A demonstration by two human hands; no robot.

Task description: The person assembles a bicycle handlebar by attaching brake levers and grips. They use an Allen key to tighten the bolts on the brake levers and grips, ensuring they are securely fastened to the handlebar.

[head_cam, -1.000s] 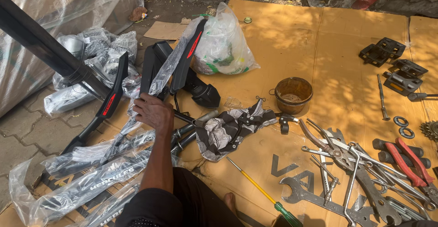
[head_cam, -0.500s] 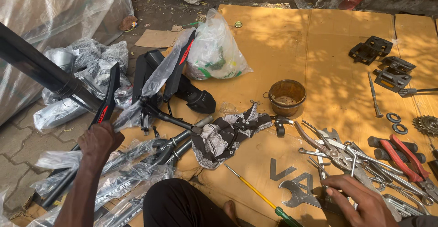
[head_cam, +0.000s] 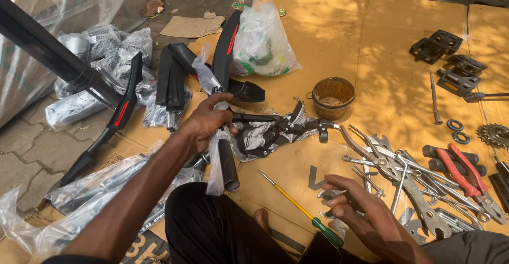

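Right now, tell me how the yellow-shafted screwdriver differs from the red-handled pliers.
The yellow-shafted screwdriver is one long thin rod with a green handle; the red-handled pliers have two red grips that spread apart. The screwdriver lies alone on bare cardboard between the left hand and right hand; the pliers lie at the edge of a tangled heap of spanners. Neither hand touches either tool, and both lie flat.
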